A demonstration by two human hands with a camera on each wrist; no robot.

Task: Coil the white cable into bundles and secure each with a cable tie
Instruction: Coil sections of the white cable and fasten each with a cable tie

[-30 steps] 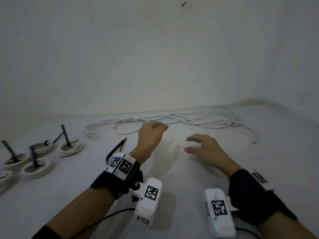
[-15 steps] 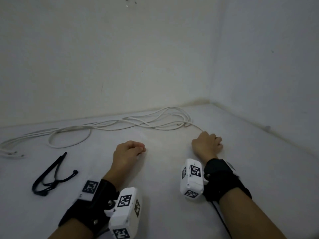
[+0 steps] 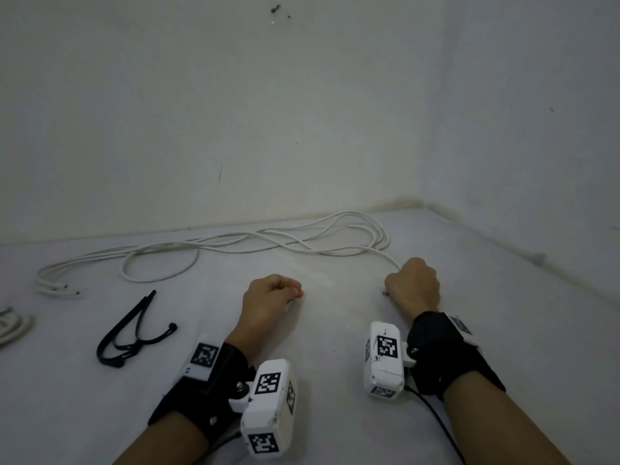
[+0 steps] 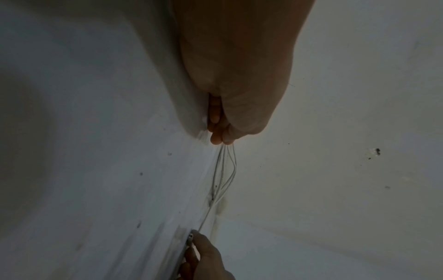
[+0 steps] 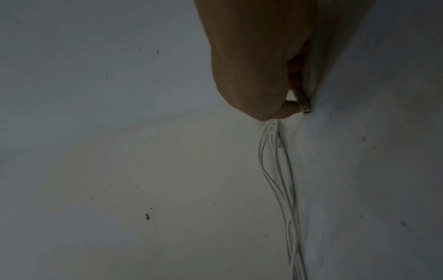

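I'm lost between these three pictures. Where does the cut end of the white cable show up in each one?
Head: cable end pokes out left of the right hand.
Left wrist: bottom centre, at that hand's fingertips.
Right wrist: upper right, beside the thumb.
Shared landmark: loose white cable along the wall.

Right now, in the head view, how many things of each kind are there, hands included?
Hands: 2, the left hand and the right hand
White cable, loose tangle: 1
Black cable ties, one cluster: 1 (single ties cannot be counted)
Coiled bundle, partly cut off at the left edge: 1
Total: 5
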